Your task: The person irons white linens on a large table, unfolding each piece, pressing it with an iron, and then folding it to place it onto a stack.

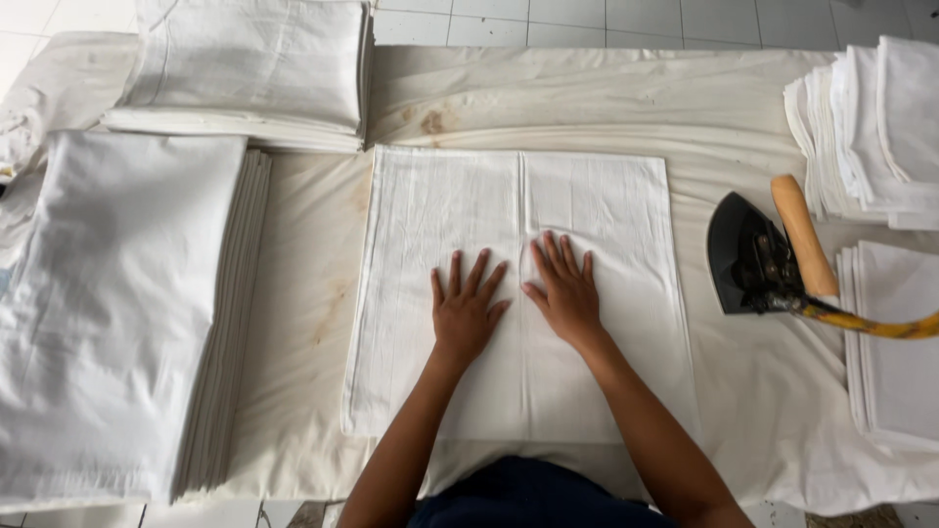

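Observation:
A white folded cloth [430,215] lies flat in the middle of the padded table, with a crease running down its centre. My left hand [465,308] presses palm down on it just left of the crease, fingers spread. My right hand [564,288] lies flat on it just right of the crease, fingers spread too. Neither hand holds anything.
A black iron [748,259] with a wooden handle [802,235] rests on its side at the right, yellow cord trailing off. Stacks of folded white cloths sit at the left [117,303], back left [254,68] and right [871,127]. The table cover [313,284] is stained.

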